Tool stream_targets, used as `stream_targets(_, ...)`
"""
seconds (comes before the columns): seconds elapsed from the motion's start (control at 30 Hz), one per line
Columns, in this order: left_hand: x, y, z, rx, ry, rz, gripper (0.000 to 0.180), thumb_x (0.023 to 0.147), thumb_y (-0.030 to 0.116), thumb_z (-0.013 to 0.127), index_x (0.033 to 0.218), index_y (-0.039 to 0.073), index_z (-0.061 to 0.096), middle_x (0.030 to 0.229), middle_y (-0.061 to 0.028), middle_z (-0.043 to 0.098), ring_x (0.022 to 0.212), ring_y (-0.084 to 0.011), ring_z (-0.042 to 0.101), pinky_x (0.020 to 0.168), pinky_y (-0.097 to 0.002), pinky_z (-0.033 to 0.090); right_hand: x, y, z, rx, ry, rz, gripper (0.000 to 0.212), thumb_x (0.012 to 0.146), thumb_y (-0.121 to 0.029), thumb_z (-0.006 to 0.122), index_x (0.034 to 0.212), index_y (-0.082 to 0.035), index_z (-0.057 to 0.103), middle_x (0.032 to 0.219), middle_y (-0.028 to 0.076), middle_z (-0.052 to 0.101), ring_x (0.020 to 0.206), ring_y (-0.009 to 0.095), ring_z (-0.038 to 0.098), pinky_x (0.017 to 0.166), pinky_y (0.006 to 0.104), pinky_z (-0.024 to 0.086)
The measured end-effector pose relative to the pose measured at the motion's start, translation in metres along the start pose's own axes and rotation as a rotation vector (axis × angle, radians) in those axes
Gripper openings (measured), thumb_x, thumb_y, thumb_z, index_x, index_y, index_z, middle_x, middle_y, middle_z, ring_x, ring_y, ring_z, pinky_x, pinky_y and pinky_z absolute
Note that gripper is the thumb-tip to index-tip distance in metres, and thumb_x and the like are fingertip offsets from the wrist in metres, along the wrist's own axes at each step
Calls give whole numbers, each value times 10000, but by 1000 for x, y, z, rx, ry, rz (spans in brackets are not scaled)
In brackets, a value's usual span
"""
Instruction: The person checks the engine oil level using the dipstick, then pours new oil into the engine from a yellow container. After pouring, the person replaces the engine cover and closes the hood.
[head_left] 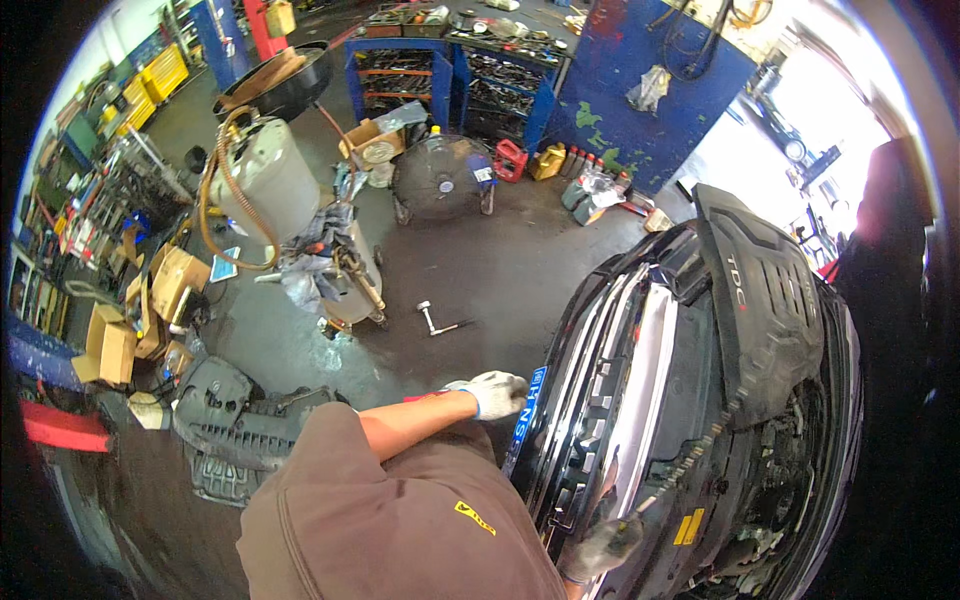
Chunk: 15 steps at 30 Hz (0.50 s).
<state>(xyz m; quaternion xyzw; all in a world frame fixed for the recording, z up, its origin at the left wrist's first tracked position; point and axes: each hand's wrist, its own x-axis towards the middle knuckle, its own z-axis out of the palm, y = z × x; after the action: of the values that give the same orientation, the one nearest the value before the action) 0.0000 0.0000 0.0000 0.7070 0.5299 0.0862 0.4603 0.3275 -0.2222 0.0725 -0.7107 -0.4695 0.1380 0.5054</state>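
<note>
My left hand [498, 395], in a whitish work glove, is beside the blue number plate [521, 428] at the front of a dark car. Its fingers look curled; anything inside them is hidden. Lower down, over the chrome-trimmed grille [600, 400], my right hand [605, 548] wears a grey, dirty glove and is closed round the lower end of a long thin rod [697, 452]. The rod looks beaded, perhaps smeared by motion, and slants up toward the black plastic engine cover [765, 300], which lies tilted over the car's open engine bay.
A ratchet wrench [432, 318] lies on the floor ahead. Black plastic car panels [235, 420] are on the floor to the left, near open cardboard boxes [110, 345]. Farther off stand a white oil-drain tank [265, 175], a round black wheeled base [445, 178] and blue tool cabinets [400, 75].
</note>
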Motion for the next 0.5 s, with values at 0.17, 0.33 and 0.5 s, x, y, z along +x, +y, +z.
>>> stream_targets(0.17, -53, -101, 11, -261, 342, -386, 475, 961, 419, 655, 1268, 78, 781, 1269, -210, 777, 1235, -378, 719, 1094, -458, 541, -10, -40, 37, 124, -329, 23, 269, 1019, -135, 678, 1217, 46, 682, 1075, 95, 664, 991, 199, 631, 884, 369, 525)
stream_targets(0.33, -97, -255, 8, -829, 884, -725, 462, 950, 394, 741, 1249, 46, 793, 1153, -132, 800, 1001, -281, 739, 893, -450, 576, 12, -45, 69, -104, -756, -168, 273, 963, -114, 687, 1193, 26, 730, 1044, 178, 715, 936, 291, 689, 856, 417, 557)
stream_targets(0.5, -144, -403, -6, -1238, 1189, -961, 456, 922, 343, 761, 1184, -30, 784, 1130, -136, 785, 1020, -249, 715, 903, -444, 565, 26, -66, 118, -346, -1014, -191, 259, 930, -127, 709, 1132, 30, 744, 1017, 242, 730, 940, 428, 729, 846, 487, 580)
